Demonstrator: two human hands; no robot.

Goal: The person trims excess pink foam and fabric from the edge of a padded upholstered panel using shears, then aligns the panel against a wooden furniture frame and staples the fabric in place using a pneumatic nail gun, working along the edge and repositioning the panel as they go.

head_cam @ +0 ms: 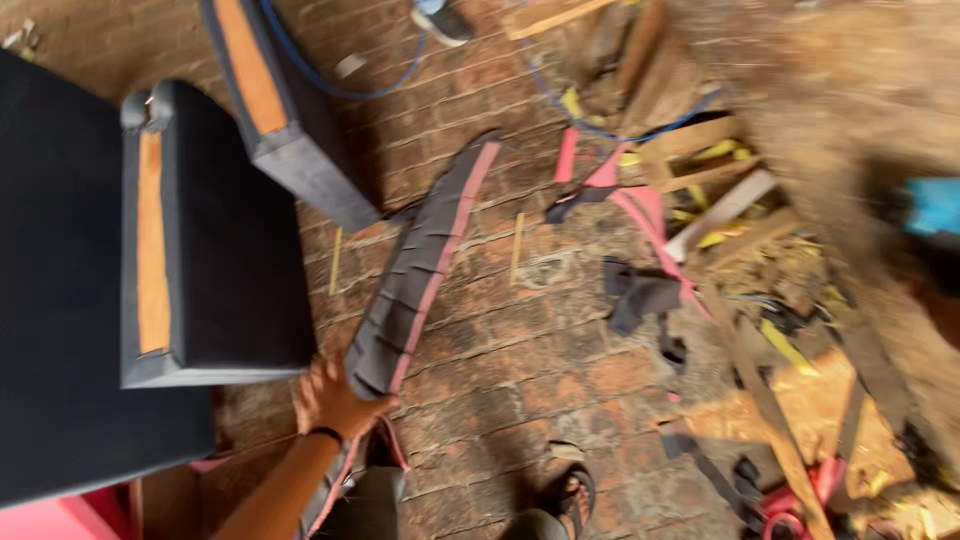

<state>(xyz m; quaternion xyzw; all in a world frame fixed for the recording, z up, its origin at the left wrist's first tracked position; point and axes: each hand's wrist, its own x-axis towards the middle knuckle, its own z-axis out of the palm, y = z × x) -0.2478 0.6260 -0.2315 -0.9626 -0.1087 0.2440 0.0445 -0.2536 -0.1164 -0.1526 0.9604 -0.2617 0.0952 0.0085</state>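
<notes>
My left hand [335, 400] reaches in from the bottom left, a dark band on its wrist, and grips the near end of a long grey padded strip with a pink edge [425, 255]. The strip lies slanted across the brick floor, its far end pointing up and right. Just left of the hand stands a dark upholstered block with an orange stripe [210, 240]. My right hand is out of view. The picture is blurred by motion.
A second dark block with an orange stripe [280, 100] leans behind, and a large dark panel [50, 300] fills the left. Wood offcuts [720, 200], pink strips [640, 205], dark cloth scraps [640, 295] and a blue cable [350, 88] litter the right. My sandalled foot [575, 495] is below.
</notes>
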